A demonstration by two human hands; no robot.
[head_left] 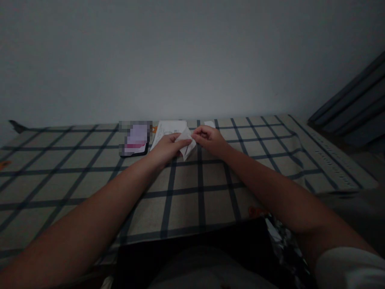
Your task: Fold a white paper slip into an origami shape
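A small piece of folded white paper (187,148) is held up over the checked cloth, its lower end coming to a point. My left hand (169,149) grips it, thumb across the front and fingers behind. At the paper's right edge, my right hand (209,139) pinches with thumb and forefinger. Behind my left hand lies a printed white sheet or booklet (168,127), partly covered by that hand. Another small white piece (209,123) shows just beyond my right hand.
A phone-like dark-edged object (136,138), blurred out, lies left of the booklet. The checked tablecloth (90,176) reaches a plain wall (192,60) at the back. Dark folded fabric (355,108) hangs at the right. My lap is below the near edge.
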